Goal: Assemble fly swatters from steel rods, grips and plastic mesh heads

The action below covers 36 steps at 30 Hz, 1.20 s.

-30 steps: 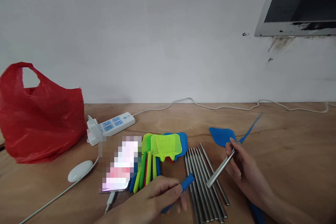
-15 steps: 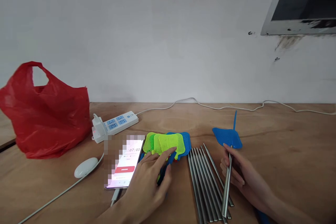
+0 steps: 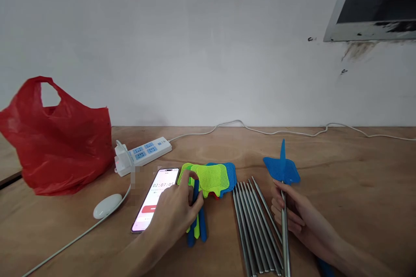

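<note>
Drawn back, the left hand point(image 3: 177, 213) is clasped round a blue handle point(image 3: 196, 190) — the right hand point(image 3: 292, 215) round a steel rod point(image 3: 286, 246).

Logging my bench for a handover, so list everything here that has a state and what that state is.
Phone, lying flat, screen lit.
Power strip, plug in, red light on.
Red bag, mouth open.
Left hand, fingers pinching a blue handle.
Right hand, closed on a metal rod that meets a blue swatter head.
Loose rods, lying side by side.
</note>
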Motion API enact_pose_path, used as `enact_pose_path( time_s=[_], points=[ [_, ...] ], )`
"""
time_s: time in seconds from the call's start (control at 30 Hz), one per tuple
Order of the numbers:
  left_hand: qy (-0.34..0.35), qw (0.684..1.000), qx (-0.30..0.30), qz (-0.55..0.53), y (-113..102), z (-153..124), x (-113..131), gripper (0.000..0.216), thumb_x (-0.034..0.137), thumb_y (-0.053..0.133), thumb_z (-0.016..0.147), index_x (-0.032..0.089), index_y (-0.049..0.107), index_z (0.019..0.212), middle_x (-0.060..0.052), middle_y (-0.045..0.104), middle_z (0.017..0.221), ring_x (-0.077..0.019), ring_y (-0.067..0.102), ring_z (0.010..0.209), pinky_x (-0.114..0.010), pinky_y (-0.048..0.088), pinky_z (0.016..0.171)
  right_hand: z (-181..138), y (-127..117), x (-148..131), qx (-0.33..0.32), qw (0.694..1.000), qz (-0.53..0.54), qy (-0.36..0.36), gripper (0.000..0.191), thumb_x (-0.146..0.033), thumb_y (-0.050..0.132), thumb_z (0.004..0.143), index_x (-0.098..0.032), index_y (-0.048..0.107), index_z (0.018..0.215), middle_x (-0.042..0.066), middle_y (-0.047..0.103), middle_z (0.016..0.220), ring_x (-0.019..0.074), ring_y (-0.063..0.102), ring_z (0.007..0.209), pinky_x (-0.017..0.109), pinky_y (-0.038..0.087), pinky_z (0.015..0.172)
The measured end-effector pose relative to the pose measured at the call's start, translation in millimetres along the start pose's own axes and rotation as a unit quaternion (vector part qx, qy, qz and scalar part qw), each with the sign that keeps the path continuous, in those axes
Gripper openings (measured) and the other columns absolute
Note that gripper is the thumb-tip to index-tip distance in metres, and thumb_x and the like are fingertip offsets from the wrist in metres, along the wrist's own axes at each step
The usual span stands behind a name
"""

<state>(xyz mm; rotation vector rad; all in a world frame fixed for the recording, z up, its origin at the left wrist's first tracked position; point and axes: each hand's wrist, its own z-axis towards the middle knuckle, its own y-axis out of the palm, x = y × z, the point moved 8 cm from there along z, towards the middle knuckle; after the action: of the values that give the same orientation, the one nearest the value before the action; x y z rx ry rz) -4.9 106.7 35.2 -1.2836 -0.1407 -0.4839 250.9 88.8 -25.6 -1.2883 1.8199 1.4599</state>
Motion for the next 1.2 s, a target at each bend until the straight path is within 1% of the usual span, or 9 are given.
enact_pose_path(
  time_s=[0.1,0.27,0.37,0.5,0.67,0.8,0.93,1.1,1.2],
  points=[
    [-0.028,0.997,-0.042,0.059,4,1,-3,0.018,0.028,0.049,0.092,0.022,0.044,0.108,0.007,0.057,0.054,-0.0238,0.063,0.057,-0.028,0.028,0.054,-2,11,1,-0.047,0.999,-0.013,0.017,0.051,-0.056,0.071,0.081,-0.020,0.047,0.055,-0.011,0.017,0.044,0.0078,0.007,0.045,0.022,0.017,0.041],
    [-0.052,0.984,-0.087,0.150,4,1,-4,0.025,0.038,0.049,0.096,0.020,0.049,0.114,0.000,0.064,0.066,-0.0280,0.068,0.068,-0.030,0.029,0.054,-6,9,-4,-0.009,0.998,-0.064,-0.009,0.060,-0.065,0.068,0.079,-0.021,0.037,0.053,-0.009,0.023,0.052,0.0086,0.013,0.048,0.021,0.022,0.042],
    [-0.048,0.981,-0.087,0.168,1,1,-4,0.024,0.037,0.047,0.097,0.020,0.052,0.114,-0.001,0.066,0.068,-0.0288,0.070,0.073,-0.029,0.032,0.055,-7,14,-10,-0.032,0.997,-0.060,-0.030,0.063,-0.066,0.066,0.080,-0.021,0.031,0.052,-0.007,0.024,0.056,0.0087,0.016,0.049,0.021,0.028,0.044],
    [-0.042,0.982,-0.070,0.170,-3,2,-4,0.023,0.035,0.048,0.097,0.020,0.053,0.113,0.000,0.065,0.066,-0.0281,0.069,0.069,-0.028,0.030,0.054,-9,24,-11,-0.086,0.996,-0.012,-0.017,0.062,-0.061,0.068,0.081,-0.021,0.031,0.053,-0.007,0.028,0.054,0.0069,0.021,0.046,0.019,0.032,0.044],
    [0.016,0.991,-0.027,0.132,-6,-1,5,0.018,0.035,0.043,0.098,0.023,0.053,0.108,0.004,0.057,0.057,-0.0234,0.064,0.057,-0.027,0.026,0.051,-10,32,-3,-0.163,0.984,0.049,0.045,0.046,-0.058,0.068,0.083,-0.021,0.045,0.066,-0.012,0.021,0.044,0.0044,0.007,0.038,0.016,0.012,0.034],
    [0.057,0.995,-0.003,0.079,-6,-6,13,0.020,0.036,0.041,0.098,0.022,0.052,0.107,0.006,0.051,0.054,-0.0204,0.057,0.047,-0.027,0.025,0.049,-9,30,0,-0.173,0.983,0.040,0.051,0.036,-0.053,0.067,0.085,-0.021,0.053,0.078,-0.013,0.026,0.045,0.0023,0.008,0.035,0.014,0.011,0.034],
    [0.084,0.995,0.038,0.026,-12,-7,15,0.020,0.036,0.041,0.098,0.022,0.051,0.109,0.007,0.050,0.057,-0.0189,0.055,0.048,-0.027,0.028,0.049,-14,35,3,-0.202,0.976,-0.008,0.076,0.038,-0.051,0.065,0.087,-0.020,0.050,0.072,-0.012,0.030,0.046,0.0003,0.011,0.031,0.014,0.009,0.032],
    [0.127,0.987,0.082,-0.058,-24,-10,21,0.034,0.030,0.045,0.098,0.024,0.043,0.131,-0.001,0.064,0.089,-0.0194,0.063,0.069,-0.029,0.046,0.061,-22,42,9,-0.243,0.960,-0.095,0.098,0.045,-0.056,0.062,0.085,-0.020,0.045,0.064,-0.013,0.028,0.039,0.0012,0.010,0.028,0.016,0.006,0.029],
    [0.182,0.976,0.067,-0.100,-26,-13,30,0.050,0.020,0.043,0.097,0.027,0.033,0.146,-0.008,0.062,0.120,-0.0235,0.063,0.103,-0.037,0.052,0.084,-26,46,13,-0.255,0.946,-0.175,0.102,0.050,-0.064,0.061,0.080,-0.021,0.044,0.060,-0.011,0.031,0.037,0.0029,0.011,0.028,0.019,0.002,0.027]
  ],
)
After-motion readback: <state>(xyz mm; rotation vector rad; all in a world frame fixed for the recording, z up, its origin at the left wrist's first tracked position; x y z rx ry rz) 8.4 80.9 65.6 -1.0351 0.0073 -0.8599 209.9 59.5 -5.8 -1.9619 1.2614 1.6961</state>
